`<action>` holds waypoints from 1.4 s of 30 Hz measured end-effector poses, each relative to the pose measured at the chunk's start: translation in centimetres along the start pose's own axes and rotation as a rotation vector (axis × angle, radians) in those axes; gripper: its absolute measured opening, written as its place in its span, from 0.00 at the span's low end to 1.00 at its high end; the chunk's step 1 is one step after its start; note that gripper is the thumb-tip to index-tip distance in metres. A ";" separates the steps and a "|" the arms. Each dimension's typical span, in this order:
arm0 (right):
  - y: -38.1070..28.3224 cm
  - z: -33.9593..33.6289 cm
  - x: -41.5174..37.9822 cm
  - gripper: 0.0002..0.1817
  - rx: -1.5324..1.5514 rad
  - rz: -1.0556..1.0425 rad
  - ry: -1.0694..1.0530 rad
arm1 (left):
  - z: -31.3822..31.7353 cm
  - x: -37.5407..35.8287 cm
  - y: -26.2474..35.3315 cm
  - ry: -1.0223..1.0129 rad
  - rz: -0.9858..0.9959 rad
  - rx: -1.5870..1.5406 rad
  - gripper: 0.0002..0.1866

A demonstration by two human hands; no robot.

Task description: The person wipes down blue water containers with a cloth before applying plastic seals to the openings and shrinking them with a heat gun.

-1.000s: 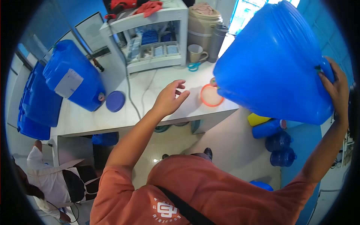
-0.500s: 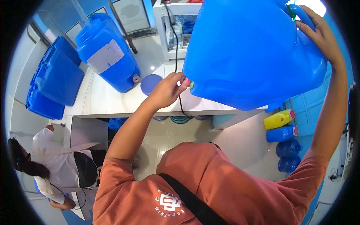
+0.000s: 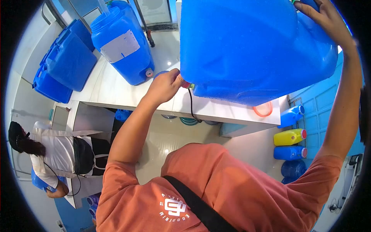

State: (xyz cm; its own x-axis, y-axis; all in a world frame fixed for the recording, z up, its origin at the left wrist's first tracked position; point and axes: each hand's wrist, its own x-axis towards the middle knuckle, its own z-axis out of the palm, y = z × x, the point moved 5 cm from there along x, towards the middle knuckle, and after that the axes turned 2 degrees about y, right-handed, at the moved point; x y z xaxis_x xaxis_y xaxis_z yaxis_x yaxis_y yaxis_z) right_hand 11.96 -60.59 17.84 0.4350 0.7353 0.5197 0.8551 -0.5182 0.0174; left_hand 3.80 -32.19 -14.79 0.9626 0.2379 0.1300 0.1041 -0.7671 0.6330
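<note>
A large blue water jug [image 3: 251, 50] fills the upper middle of the head view, tilted and held above the white counter. My right hand [image 3: 328, 23] is closed around the handle at its upper right, close to a bit of green at the jug's top. My left hand [image 3: 166, 87] is closed on the small red and green spigot [image 3: 188, 85] at the jug's lower left corner. Part of a round blue lid [image 3: 160, 73] shows on the counter behind my left hand.
On the counter [image 3: 127, 92] stand a blue container [image 3: 123, 46] with a white label and several blue jugs [image 3: 71, 62]. An orange ring [image 3: 263, 109] lies near the counter's right end. Yellow [image 3: 290, 137] and blue jugs line the right wall. Another person [image 3: 58, 149] is at the left.
The view has shifted, and the jug appears slightly higher and further left. The orange ring has come into sight beneath it. Both hands keep their hold.
</note>
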 end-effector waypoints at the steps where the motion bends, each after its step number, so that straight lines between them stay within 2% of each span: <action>1: 0.7 0.0 0.4 0.20 0.072 0.050 -0.073 | -0.4 0.1 0.4 0.002 -0.006 0.004 0.30; 3: 1.6 0.8 0.4 0.20 -0.003 -0.026 -0.041 | 0.0 0.1 0.7 -0.161 -0.119 0.030 0.26; 4: 1.8 1.2 0.4 0.20 -0.084 -0.098 -0.010 | 0.6 0.0 0.3 -0.159 -0.125 0.033 0.26; 6: 2.4 2.0 0.5 0.19 -0.042 -0.143 0.030 | 1.4 -0.2 0.1 -0.026 -0.025 -0.059 0.29; 7: 2.5 2.2 0.6 0.19 -0.007 -0.185 0.069 | 1.6 -0.3 0.0 -0.025 -0.030 -0.055 0.29; 9: 3.0 2.6 0.8 0.18 0.021 -0.177 0.032 | 1.1 -1.0 2.3 0.108 0.298 -0.168 0.23; 10: 3.2 2.9 0.9 0.17 0.041 -0.168 -0.005 | 0.9 -1.2 3.0 0.107 0.294 -0.163 0.23; 12: 3.4 3.6 0.8 0.17 0.050 -0.182 0.002 | 1.3 -1.6 3.3 0.002 0.006 0.111 0.23; 13: 3.3 3.8 0.9 0.16 0.052 -0.195 0.010 | 1.8 -1.7 3.4 0.007 0.003 0.116 0.23; 14: 3.9 3.7 2.0 0.15 0.222 -0.062 -0.155 | 2.8 -1.7 2.8 -0.035 -0.059 0.186 0.23; 15: 3.7 4.1 1.8 0.15 0.226 -0.067 -0.149 | 3.7 -1.9 2.1 -0.076 -0.123 0.255 0.22; 16: 3.3 4.6 1.3 0.14 0.099 -0.117 -0.087 | 4.1 -2.5 2.9 -0.031 0.063 0.251 0.15; 17: 3.0 5.1 1.0 0.14 -0.027 -0.166 -0.025 | 4.9 -3.4 2.8 -0.028 0.059 0.255 0.15; 18: 6.2 6.5 2.5 0.15 0.235 -0.187 -0.128 | 5.9 -4.2 3.2 0.005 0.102 0.290 0.15; 19: 6.1 6.9 2.5 0.15 0.237 -0.192 -0.123 | 6.8 -5.0 3.6 0.040 0.147 0.327 0.15; 21: 4.4 7.3 1.9 0.16 -0.125 -0.418 0.086 | 8.8 -7.0 4.5 0.043 0.158 0.357 0.14; 22: 4.3 8.7 1.9 0.16 -0.092 -0.251 0.095 | 9.8 -8.1 4.7 0.038 0.170 0.383 0.13; 23: 4.5 9.9 2.0 0.16 -0.090 -0.252 0.100 | 10.9 -8.9 4.3 0.041 0.169 0.388 0.13; 26: 5.4 13.6 3.4 0.16 0.022 -0.340 0.140 | 13.4 -11.0 3.9 0.020 0.299 0.373 0.13; 28: 4.9 15.9 3.9 0.16 0.134 -0.516 0.220 | 14.3 -11.7 4.1 -0.045 0.353 0.383 0.14; 29: 4.9 17.2 4.3 0.16 0.226 -0.488 0.198 | 14.7 -11.9 4.3 -0.061 0.386 0.372 0.14; 32: 3.3 18.9 6.1 0.22 0.145 -0.594 0.225 | 15.2 -11.8 4.0 -0.107 0.368 0.427 0.17; 34: 2.4 19.7 6.6 0.23 0.317 -0.593 0.326 | 15.2 -11.3 4.0 -0.117 0.319 0.446 0.19; 35: 2.1 19.7 6.9 0.23 0.305 -0.581 0.330 | 15.5 -11.2 4.2 -0.122 0.335 0.448 0.19; 37: 1.8 19.6 7.4 0.21 0.394 -0.610 0.325 | 16.5 -10.8 3.4 -0.251 0.158 0.497 0.24; 39: 3.2 19.2 7.1 0.21 0.340 -0.605 0.355 | 16.7 -10.5 3.9 -0.229 0.169 0.500 0.25; 41: 6.5 18.1 5.7 0.20 0.264 -0.463 0.452 | 16.7 -9.9 4.1 -0.197 0.178 0.502 0.26; 42: 8.1 18.3 4.8 0.18 0.294 -0.261 0.261 | 16.7 -9.8 4.2 -0.185 0.168 0.493 0.26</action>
State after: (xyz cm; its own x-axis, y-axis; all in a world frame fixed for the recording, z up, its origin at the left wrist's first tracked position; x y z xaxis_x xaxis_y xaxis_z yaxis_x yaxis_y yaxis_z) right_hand 26.17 -53.30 4.83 0.1419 0.6705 0.7282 0.9864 -0.1574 -0.0472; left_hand -1.04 -47.70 -26.18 0.9993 0.0137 0.0336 0.0075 -0.9842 0.1767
